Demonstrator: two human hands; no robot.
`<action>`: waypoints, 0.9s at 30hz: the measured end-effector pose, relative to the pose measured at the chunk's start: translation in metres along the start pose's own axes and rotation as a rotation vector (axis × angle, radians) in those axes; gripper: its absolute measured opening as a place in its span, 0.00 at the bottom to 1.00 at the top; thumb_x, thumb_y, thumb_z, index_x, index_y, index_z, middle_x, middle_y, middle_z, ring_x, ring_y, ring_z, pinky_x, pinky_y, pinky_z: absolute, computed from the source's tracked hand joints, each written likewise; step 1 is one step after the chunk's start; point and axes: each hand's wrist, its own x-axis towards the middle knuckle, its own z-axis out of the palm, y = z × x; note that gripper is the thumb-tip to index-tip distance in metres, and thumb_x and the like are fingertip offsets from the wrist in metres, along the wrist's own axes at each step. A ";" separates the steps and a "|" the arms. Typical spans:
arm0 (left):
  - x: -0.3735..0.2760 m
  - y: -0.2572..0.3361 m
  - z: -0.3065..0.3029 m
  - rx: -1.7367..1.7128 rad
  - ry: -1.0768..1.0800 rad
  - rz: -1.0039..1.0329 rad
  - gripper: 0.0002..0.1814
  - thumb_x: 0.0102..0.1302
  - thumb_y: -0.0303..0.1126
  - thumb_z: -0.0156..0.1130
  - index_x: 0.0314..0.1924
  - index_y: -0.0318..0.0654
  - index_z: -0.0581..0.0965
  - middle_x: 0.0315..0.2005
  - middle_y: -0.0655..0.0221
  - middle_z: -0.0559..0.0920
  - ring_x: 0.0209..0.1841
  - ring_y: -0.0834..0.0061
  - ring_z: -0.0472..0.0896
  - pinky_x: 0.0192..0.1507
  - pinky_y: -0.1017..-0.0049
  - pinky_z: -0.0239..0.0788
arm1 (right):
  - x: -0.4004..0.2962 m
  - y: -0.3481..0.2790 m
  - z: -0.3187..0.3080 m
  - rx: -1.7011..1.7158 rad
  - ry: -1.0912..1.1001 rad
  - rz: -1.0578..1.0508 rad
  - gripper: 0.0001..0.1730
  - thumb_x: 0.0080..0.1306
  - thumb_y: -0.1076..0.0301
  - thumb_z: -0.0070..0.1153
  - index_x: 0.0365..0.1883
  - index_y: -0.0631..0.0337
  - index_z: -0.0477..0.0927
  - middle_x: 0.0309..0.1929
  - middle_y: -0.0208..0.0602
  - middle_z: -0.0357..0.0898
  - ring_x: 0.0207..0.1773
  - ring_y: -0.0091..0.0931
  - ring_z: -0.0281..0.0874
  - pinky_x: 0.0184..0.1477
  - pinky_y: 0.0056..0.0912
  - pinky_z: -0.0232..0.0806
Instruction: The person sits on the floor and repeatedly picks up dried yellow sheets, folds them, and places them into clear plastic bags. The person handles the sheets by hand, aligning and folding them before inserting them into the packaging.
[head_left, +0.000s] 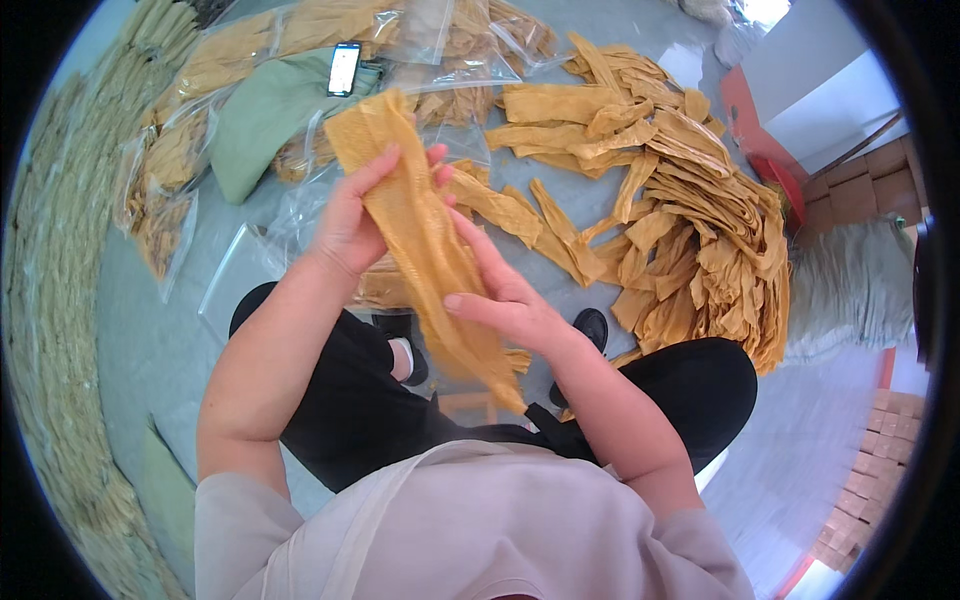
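Note:
Both hands hold one long amber-yellow strip (420, 225) of thin, wrinkled, slightly translucent sheet material. My left hand (356, 202) grips its upper part, thumb on the face and fingers behind. Lower down, my right hand (502, 292) clasps the strip from the right, with the thumb across its front. The strip slants from upper left to lower right, and its narrow end hangs over my lap. To the right on the floor lies a large heap of similar strips (705, 217), with several loose ones spread towards my hands.
Clear plastic bags (247, 45) of similar material lie ahead and left. A smartphone (344, 69) rests on green cloth (270, 112). Pale yellowish-green bundles (60, 300) line the far left. White sacking (851, 285) and brown blocks (874, 472) stand right.

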 end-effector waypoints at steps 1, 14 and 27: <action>0.003 0.005 -0.007 0.055 0.035 0.008 0.25 0.68 0.38 0.58 0.61 0.35 0.68 0.51 0.58 0.79 0.51 0.64 0.78 0.55 0.63 0.71 | 0.008 0.002 0.003 -0.036 -0.001 -0.018 0.45 0.66 0.66 0.56 0.75 0.57 0.45 0.67 0.44 0.63 0.68 0.31 0.62 0.67 0.32 0.55; 0.030 0.017 -0.027 0.541 0.335 0.150 0.18 0.69 0.34 0.60 0.54 0.34 0.73 0.47 0.63 0.82 0.49 0.71 0.79 0.52 0.66 0.72 | 0.084 0.213 -0.147 -0.541 0.564 0.565 0.26 0.60 0.56 0.60 0.54 0.60 0.78 0.47 0.43 0.82 0.45 0.33 0.82 0.50 0.36 0.72; 0.043 0.010 -0.050 0.536 0.487 0.108 0.19 0.67 0.33 0.62 0.55 0.34 0.74 0.48 0.66 0.82 0.50 0.74 0.79 0.54 0.70 0.70 | 0.125 0.252 -0.155 -1.304 0.211 0.702 0.40 0.58 0.52 0.63 0.67 0.51 0.64 0.57 0.44 0.73 0.61 0.41 0.69 0.65 0.52 0.54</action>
